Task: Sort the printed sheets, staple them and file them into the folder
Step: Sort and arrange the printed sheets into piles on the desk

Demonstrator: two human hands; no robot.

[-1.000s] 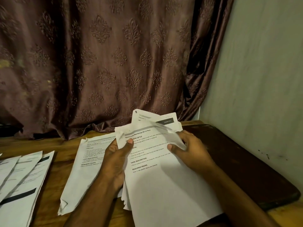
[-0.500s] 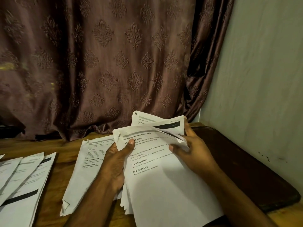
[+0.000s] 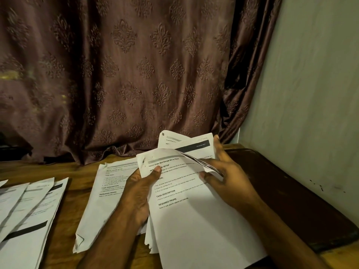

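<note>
Head view: left hand (image 3: 136,193) grips the stack of printed sheets (image 3: 194,220) — thumb on top, fingers beneath; right hand (image 3: 227,179) pinches its curled top corner. Left of the stack — a single sheet (image 3: 103,195) and fanned sheets (image 3: 25,210) on the wooden table (image 3: 77,171).

"TASK DESCRIPTION" on held sheet (image 3: 194,220)

A brown patterned curtain (image 3: 124,74) hangs across the far side, pooling onto a wooden table (image 3: 73,193). A plain grey wall (image 3: 310,94) runs along the right.
</note>
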